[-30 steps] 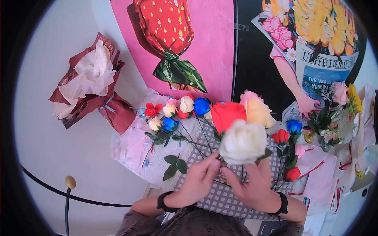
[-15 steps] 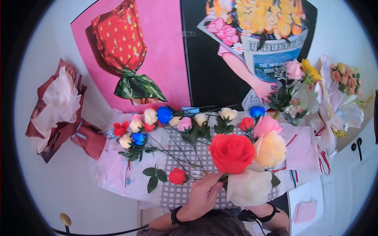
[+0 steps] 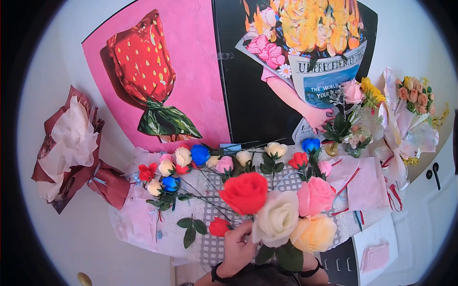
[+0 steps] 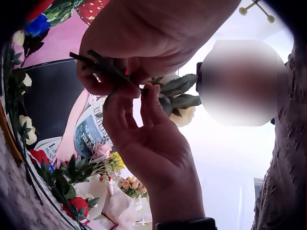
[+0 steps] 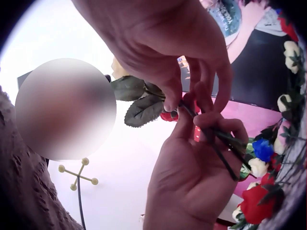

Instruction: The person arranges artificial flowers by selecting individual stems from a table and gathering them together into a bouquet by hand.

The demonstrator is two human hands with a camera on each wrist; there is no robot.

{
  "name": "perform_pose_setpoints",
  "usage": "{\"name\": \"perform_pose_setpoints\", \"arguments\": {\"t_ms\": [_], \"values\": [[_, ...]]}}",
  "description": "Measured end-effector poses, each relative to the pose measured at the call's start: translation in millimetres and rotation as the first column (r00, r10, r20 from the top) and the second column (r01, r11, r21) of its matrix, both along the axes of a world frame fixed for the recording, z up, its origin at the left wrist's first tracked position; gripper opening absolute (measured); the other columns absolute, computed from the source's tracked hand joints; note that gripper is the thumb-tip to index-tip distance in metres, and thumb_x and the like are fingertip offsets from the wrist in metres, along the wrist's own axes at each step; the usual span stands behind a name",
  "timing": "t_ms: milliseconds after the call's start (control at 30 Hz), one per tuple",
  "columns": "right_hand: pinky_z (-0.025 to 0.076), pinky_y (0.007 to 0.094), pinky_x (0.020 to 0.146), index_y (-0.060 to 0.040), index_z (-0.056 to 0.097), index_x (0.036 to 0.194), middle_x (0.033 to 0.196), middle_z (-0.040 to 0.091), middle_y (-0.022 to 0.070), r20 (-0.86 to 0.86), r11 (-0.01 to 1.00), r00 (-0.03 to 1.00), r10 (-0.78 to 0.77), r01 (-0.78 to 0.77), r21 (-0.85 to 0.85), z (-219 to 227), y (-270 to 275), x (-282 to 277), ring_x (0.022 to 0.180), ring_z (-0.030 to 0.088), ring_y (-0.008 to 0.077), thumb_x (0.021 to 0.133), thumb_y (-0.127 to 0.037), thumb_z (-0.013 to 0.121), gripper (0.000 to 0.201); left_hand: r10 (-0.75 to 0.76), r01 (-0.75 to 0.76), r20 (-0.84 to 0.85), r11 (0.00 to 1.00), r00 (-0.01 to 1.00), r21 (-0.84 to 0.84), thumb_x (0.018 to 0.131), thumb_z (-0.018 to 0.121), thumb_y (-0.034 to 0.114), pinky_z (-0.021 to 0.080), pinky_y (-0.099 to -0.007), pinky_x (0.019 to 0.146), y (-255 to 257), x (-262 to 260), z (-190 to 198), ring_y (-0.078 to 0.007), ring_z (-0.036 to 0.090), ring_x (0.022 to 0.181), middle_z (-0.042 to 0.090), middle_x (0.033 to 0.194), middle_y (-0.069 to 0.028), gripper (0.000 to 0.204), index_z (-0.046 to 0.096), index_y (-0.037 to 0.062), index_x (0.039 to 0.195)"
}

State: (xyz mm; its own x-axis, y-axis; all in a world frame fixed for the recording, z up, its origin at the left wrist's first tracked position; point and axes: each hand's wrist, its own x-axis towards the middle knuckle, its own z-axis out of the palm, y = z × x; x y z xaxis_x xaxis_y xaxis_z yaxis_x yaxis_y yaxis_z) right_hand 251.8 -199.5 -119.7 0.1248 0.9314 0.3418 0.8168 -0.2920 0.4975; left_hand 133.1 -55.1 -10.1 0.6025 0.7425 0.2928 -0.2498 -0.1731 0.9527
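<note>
Just above the table's front edge I hold a bunch of large artificial roses: a red rose (image 3: pixel 244 193), a white rose (image 3: pixel 275 219), a pink rose (image 3: pixel 317 196) and a cream-yellow rose (image 3: pixel 312 233). Green leaves (image 3: pixel 289 256) hang below the blooms. My left hand (image 3: pixel 238 250) has its fingers curled round the dark stems (image 5: pixel 218 151), whose cut ends stick out past it in the right wrist view. Mostly hidden behind the flowers in the head view, my right hand (image 4: pixel 148 143) pinches a stem near the leaves with thumb and fingertips.
A small red rose (image 3: pixel 219 227) and a leaf sprig (image 3: pixel 192 231) lie left of my hands on the checked cloth (image 3: pixel 212 248). Several stemmed roses line the back, among them a blue rose (image 3: pixel 200 155). Pink wrapping paper (image 3: pixel 367 188) lies right; a wrapped bouquet (image 3: pixel 78 157) stands left.
The bunch has turned and spread in my hands: the pink rose now shows fully and the cream-yellow one sits lower right. The head view has swung to the right and tilted.
</note>
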Motion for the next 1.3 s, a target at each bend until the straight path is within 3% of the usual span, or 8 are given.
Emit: {"name": "perform_pose_setpoints", "arguments": {"t_ms": [100,200,367,400,433,467,1033,1300], "values": [[0.038,0.0388,0.106,-0.0065,0.035,0.139,0.133,0.047,0.0104,0.701,0.961,0.707,-0.093,0.249,-0.123,3,8,-2,0.121,0.049,0.0226,0.084,-0.014,0.068,0.065,0.005,-0.003,0.059,0.999,0.998,-0.047,0.084,0.057,-0.005,0.047,-0.0225,0.063,0,3,-2,-0.0072,0.061,0.070,0.066,0.078,-0.0082,0.018,0.063,-0.0044,0.101],[0.039,0.0405,0.105,-0.0051,0.035,0.139,0.133,0.048,0.0130,1.000,0.865,0.009,0.024,0.501,-0.026,11,19,-4,0.120,0.050,0.0256,0.089,-0.019,0.062,0.058,0.005,0.020,-0.158,0.988,0.987,0.154,0.085,0.056,-0.004,0.047,-0.0233,0.063,6,-3,3,-0.0082,0.061,0.069,0.064,0.074,-0.0118,0.019,0.063,-0.0044,0.103],[0.041,0.0432,0.104,-0.0028,0.035,0.139,0.134,0.048,0.0173,0.250,0.752,-0.850,0.464,0.527,0.396,32,31,-3,0.120,0.052,0.0307,0.097,-0.026,0.050,0.050,-0.022,0.064,-0.188,0.973,0.982,0.224,0.088,0.057,-0.002,0.047,-0.0243,0.061,9,-5,12,-0.0087,0.058,0.065,0.064,0.074,-0.0146,0.019,0.063,-0.0036,0.106],[0.041,0.0432,0.104,-0.0028,0.035,0.139,0.134,0.048,0.0173,0.250,0.754,-0.851,0.462,0.525,0.395,41,32,-2,0.120,0.052,0.0307,0.097,-0.026,0.050,0.050,-0.051,0.082,-0.204,0.986,0.978,0.144,0.088,0.057,-0.001,0.047,-0.0247,0.061,9,-5,12,-0.0093,0.059,0.064,0.065,0.076,-0.0149,0.020,0.063,-0.0033,0.107],[0.042,0.0427,0.104,-0.0028,0.035,0.139,0.135,0.047,0.0171,-0.417,0.830,-0.733,0.537,0.370,0.417,54,32,-1,0.121,0.052,0.0301,0.097,-0.024,0.050,0.050,-0.047,0.077,-0.204,0.987,0.978,0.142,0.088,0.057,-0.001,0.047,-0.0247,0.061,11,-6,10,-0.0093,0.059,0.064,0.065,0.076,-0.0149,0.020,0.063,-0.0033,0.107],[0.043,0.0422,0.103,-0.0029,0.035,0.139,0.135,0.047,0.0169,-0.884,0.913,-0.260,0.387,0.245,0.328,64,33,0,0.121,0.052,0.0294,0.097,-0.023,0.050,0.049,-0.076,0.103,-0.205,0.987,0.976,0.127,0.089,0.057,-0.001,0.048,-0.0248,0.061,14,-7,9,-0.0103,0.060,0.064,0.066,0.077,-0.0150,0.016,0.063,-0.0037,0.104],[0.045,0.0412,0.100,0.0009,0.037,0.135,0.126,0.055,0.0155,-0.712,0.799,-0.365,0.600,0.300,0.520,114,48,-10,0.119,0.054,0.0260,0.084,-0.001,0.066,0.059,-0.096,0.112,-0.201,0.991,0.975,0.073,0.088,0.052,-0.011,0.051,-0.0248,0.078,18,-17,12,-0.0117,0.064,0.095,0.068,0.104,-0.0116,0.029,0.046,-0.0030,0.116],[0.051,0.0259,0.064,0.0004,0.041,0.101,0.083,0.060,0.0198,-0.039,0.368,-0.429,0.902,0.720,0.588,139,76,-8,0.070,0.062,0.0199,0.086,-0.001,0.055,0.020,0.067,-0.063,-0.088,0.997,0.994,0.038,0.084,0.060,-0.006,0.051,-0.0246,0.078,29,-16,1,-0.0116,0.064,0.094,0.069,0.102,-0.0090,0.027,0.061,-0.0042,0.110]]}}
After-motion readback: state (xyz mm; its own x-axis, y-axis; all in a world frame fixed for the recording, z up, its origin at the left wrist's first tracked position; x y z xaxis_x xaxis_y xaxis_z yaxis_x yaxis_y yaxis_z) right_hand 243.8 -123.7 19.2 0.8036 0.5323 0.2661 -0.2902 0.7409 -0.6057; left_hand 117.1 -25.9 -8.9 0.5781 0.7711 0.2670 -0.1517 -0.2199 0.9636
